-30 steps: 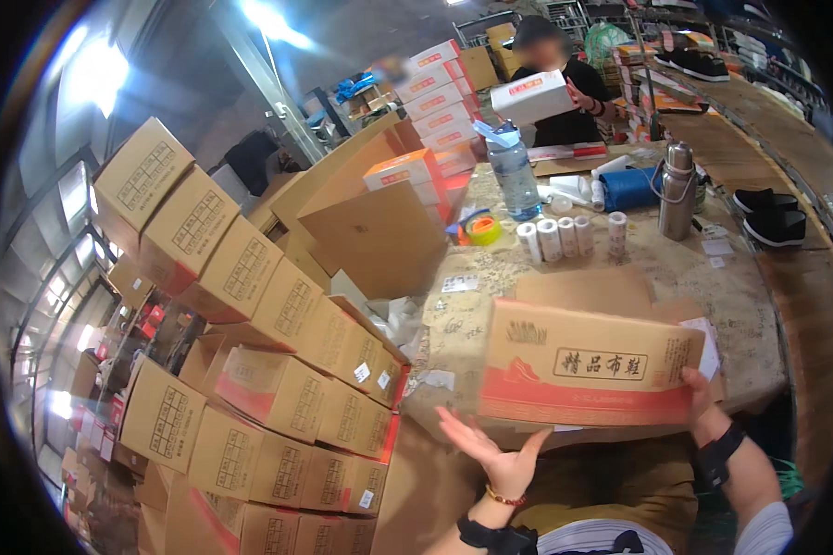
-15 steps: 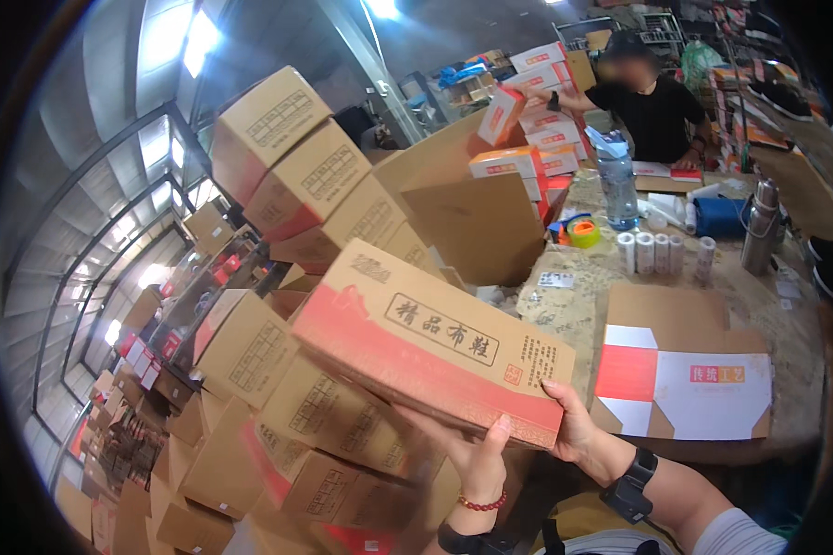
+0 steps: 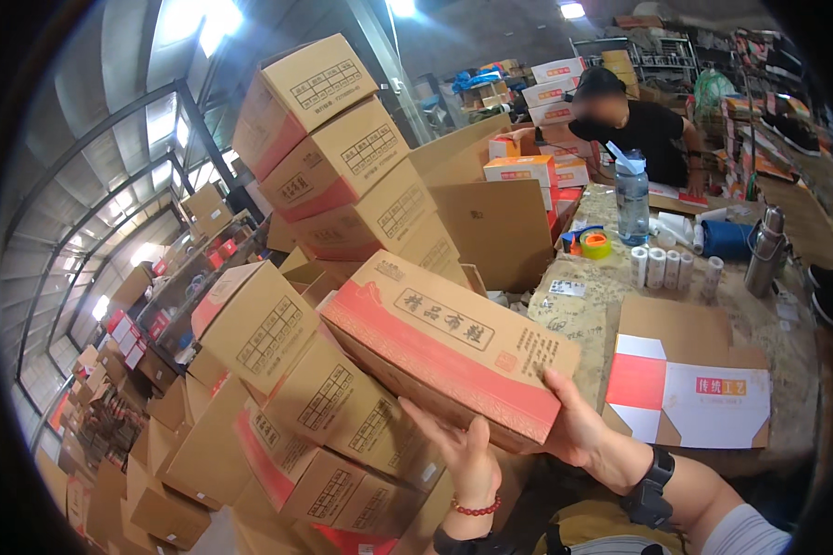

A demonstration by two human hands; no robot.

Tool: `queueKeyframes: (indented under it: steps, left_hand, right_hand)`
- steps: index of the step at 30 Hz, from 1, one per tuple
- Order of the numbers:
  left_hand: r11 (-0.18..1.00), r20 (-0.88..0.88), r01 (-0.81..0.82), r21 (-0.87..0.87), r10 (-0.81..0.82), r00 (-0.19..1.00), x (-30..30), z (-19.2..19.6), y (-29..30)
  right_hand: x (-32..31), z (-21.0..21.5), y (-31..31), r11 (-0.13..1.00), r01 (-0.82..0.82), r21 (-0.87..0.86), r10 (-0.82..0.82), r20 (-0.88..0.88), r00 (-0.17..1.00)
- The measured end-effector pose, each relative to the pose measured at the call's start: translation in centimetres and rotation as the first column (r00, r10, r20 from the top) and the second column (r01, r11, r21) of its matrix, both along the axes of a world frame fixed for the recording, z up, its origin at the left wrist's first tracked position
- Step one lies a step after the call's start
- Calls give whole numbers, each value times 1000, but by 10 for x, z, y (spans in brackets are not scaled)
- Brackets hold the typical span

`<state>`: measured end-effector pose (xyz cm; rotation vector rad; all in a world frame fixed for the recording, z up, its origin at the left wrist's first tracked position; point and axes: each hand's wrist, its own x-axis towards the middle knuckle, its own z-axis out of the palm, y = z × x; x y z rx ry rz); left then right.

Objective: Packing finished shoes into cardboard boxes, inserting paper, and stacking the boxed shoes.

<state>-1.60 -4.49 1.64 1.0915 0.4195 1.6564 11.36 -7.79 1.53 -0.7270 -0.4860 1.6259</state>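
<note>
A long brown-and-red cardboard shoebox [image 3: 453,342] is held tilted in front of me, its printed broad face turned up. My right hand [image 3: 578,421] grips its near right corner, thumb over the top edge. Under the lower long side, my left hand [image 3: 463,462] supports it with the thumb against the edge; part of its fingers is hidden behind the box. Just behind the held box, a tall stack of similar cartons [image 3: 342,148] leans in view. More cartons [image 3: 333,398] are piled to its left and below.
On the worktable [image 3: 574,324] at right lie a flattened box blank [image 3: 685,379], several white rolls [image 3: 662,268], tape rolls [image 3: 590,244], a water bottle [image 3: 631,199] and a steel flask [image 3: 765,250]. Across the table sits a person in black [image 3: 643,134] beside stacked white-and-red boxes [image 3: 553,92].
My view has shifted, so the surroundings sit differently. The shoebox is still in both hands, slightly lower and turned a little. The other person has lowered the small box they held up.
</note>
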Motion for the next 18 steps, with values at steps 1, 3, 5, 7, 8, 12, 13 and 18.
queueKeyframes:
  steps: [1,3,5,7,8,12,13,18]
  left_hand:
    - [992,33,89,91,-92,995,-1,-5,2]
    - [997,-51,39,63,-36,998,-8,-12,-3]
    - [955,-250,-170,244,231,940,-11,-27,-17]
    - [862,-186,-308,403,407,894,-13,-36,-16]
    - [836,-208,-268,479,404,891,-16,-32,-18]
    - [706,-237,-242,665,507,829,-31,6,-18]
    - [619,-283,-163,768,557,781,-41,21,-15]
    - [272,-192,-243,931,932,308,-93,125,20]
  right_hand:
    - [2,10,2,1000,5,-3,-5,-6,1000]
    - [-3,40,5,997,57,-59,-54,38,998]
    - [-9,60,-2,994,88,-71,-86,22,996]
    - [-16,71,-8,981,114,155,-120,28,992]
    - [-19,70,-9,981,115,153,-121,29,992]
    - [-28,75,-13,929,219,299,-217,-39,975]
    - [-27,77,-13,930,246,272,-243,-46,969]
    - [-33,64,-2,858,289,424,-282,-82,956]
